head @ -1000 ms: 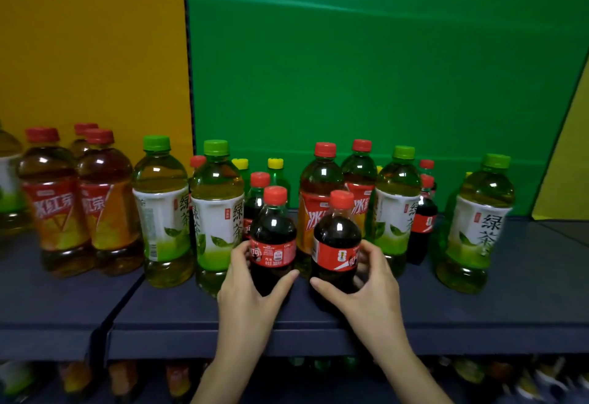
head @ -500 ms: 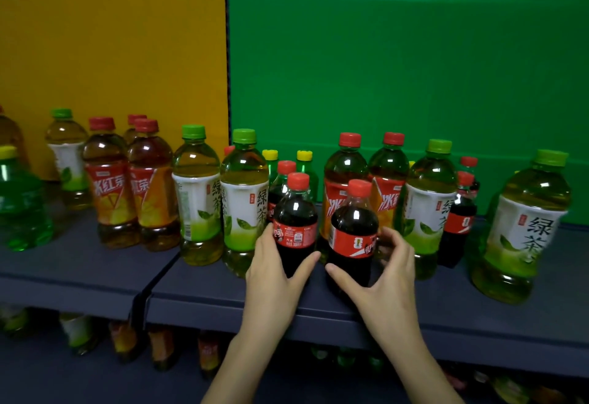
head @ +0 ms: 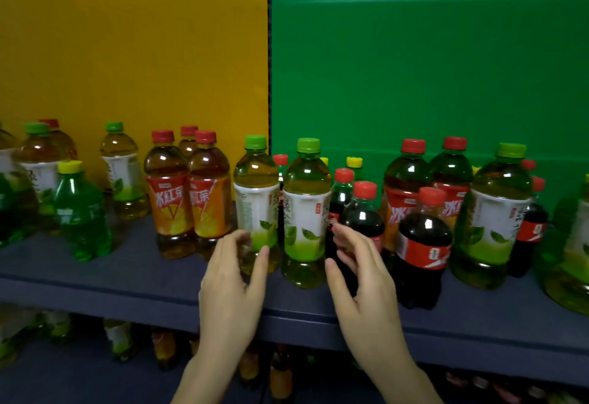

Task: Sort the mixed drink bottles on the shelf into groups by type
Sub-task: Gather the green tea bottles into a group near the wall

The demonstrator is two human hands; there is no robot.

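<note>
Mixed bottles stand on a dark blue shelf (head: pixel 127 279). Two green tea bottles with green caps (head: pixel 256 202) (head: pixel 306 212) stand side by side at the centre. My left hand (head: pixel 234 276) is in front of the left one, fingers apart and curled near its base, holding nothing. My right hand (head: pixel 358 273) is open in front of a red-capped cola bottle (head: pixel 363 212), beside the second green tea. Another cola bottle (head: pixel 422 244) stands free to the right. Two iced red tea bottles (head: pixel 169 202) (head: pixel 208 202) stand left of the green teas.
More iced red tea (head: pixel 404 180) and a green tea bottle (head: pixel 497 212) stand behind and right of the colas. A yellow-capped green soda bottle (head: pixel 81 212) and further tea bottles are at the left. A lower shelf holds more bottles (head: pixel 280 375). Yellow and green panels back the shelf.
Both hands have let go of the two cola bottles and moved left. My left hand now sits at a green tea bottle. The view has swung left, showing more bottles there.
</note>
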